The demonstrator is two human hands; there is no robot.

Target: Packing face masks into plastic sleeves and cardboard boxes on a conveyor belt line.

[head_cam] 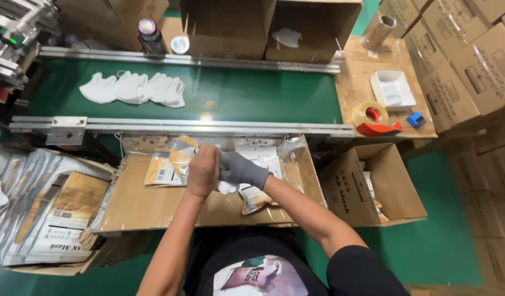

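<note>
My bare left hand (203, 171) and my right hand (238, 169), in a grey glove, meet over a cardboard work surface (153, 208). Together they hold a white folded mask (227, 188) against a clear plastic pouch (258, 159); which hand grips which part is hard to tell. Printed pouches (167, 167) lie flat just left of my hands. On the green conveyor belt (252, 93) beyond, a row of several white masks (134, 89) overlaps at the left.
A stack of printed pouches (38, 208) fills a box at the left. An open carton (373, 186) stands at my right. A tape dispenser (376, 120), white tray (393, 90) and blue block (416, 119) sit on the right table. Stacked cartons (461, 60) rise far right.
</note>
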